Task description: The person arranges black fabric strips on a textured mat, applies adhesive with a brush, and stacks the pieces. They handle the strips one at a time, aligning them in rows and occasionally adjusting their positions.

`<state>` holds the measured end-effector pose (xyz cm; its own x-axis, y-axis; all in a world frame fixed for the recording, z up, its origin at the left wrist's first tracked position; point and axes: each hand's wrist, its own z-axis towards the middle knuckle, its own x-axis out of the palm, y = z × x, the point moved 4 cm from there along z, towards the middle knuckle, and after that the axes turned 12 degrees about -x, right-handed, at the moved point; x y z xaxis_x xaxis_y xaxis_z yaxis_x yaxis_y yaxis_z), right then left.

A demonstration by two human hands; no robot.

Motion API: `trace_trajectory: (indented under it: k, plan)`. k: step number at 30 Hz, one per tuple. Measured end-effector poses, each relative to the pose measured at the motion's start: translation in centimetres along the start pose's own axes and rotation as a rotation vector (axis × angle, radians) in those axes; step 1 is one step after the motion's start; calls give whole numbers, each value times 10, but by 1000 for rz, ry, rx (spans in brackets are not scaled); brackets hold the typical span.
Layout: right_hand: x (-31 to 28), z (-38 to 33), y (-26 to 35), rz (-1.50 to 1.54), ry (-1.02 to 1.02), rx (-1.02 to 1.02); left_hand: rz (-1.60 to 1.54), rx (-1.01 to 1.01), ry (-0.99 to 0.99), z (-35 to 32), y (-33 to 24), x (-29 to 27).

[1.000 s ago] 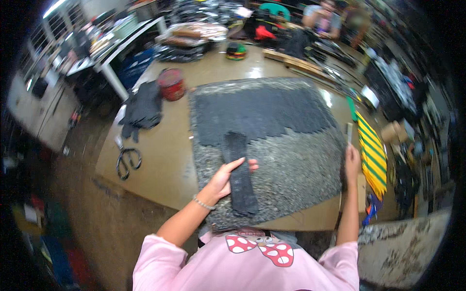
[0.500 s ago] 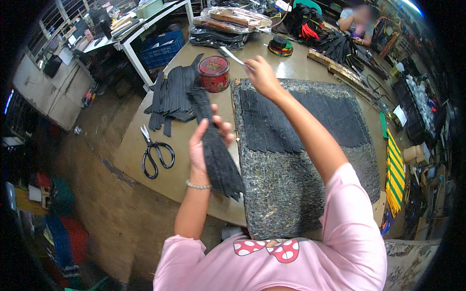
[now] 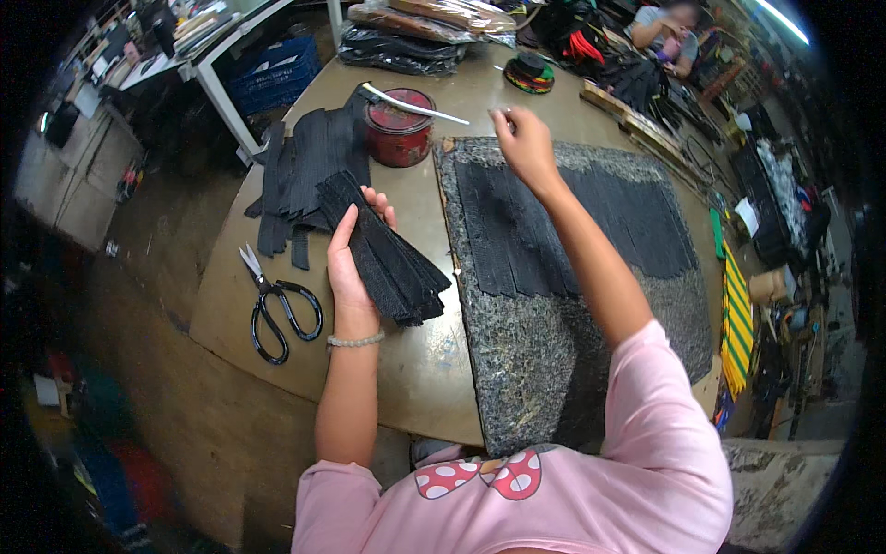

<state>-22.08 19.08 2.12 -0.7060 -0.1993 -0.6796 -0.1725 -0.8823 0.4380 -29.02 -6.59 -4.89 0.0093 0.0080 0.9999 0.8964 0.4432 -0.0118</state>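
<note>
My left hand (image 3: pixel 355 249) is closed around a fanned bundle of black strips (image 3: pixel 392 263), held over the tabletop. My right hand (image 3: pixel 526 148) hangs above the far left part of a speckled grey board (image 3: pixel 517 369), its fingers curled with nothing seen in them. A white-handled brush (image 3: pixel 415 104) lies across the top of a red can (image 3: pixel 400 138), its handle end a little short of my right hand. On the board, a row of black strips (image 3: pixel 572 226) lies side by side. More loose black strips (image 3: pixel 314 157) are piled left of the can.
Black-handled scissors (image 3: pixel 277 305) lie on the table (image 3: pixel 406 379) left of my left hand. Plastic-wrapped bundles (image 3: pixel 415 28) and a small round black item with a coloured band (image 3: pixel 529 74) sit at the back. Wooden bars (image 3: pixel 637 115) line the far right; another person (image 3: pixel 664 42) sits beyond.
The brush has left my right hand and now rests on the can. My right hand has drawn slightly right. The strip bundle in my left hand has shifted up, left and tilted.
</note>
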Motion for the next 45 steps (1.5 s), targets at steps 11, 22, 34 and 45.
trace_trajectory:
  k: [11, 22, 34, 45]
  plan:
    - [41, -26, -24, -52, 472, -134, 350, -141, -56, 4, 28, 2]
    - [52, -12, -34, -38, 671, -58, 358, -89, -72, 7, 24, -2]
    - [62, -28, -15, -176, 422, -59, 377, -27, -142, 5, 19, -1]
    - [48, -19, -38, 477, 604, 176, 353, -9, -145, 6, 11, -6]
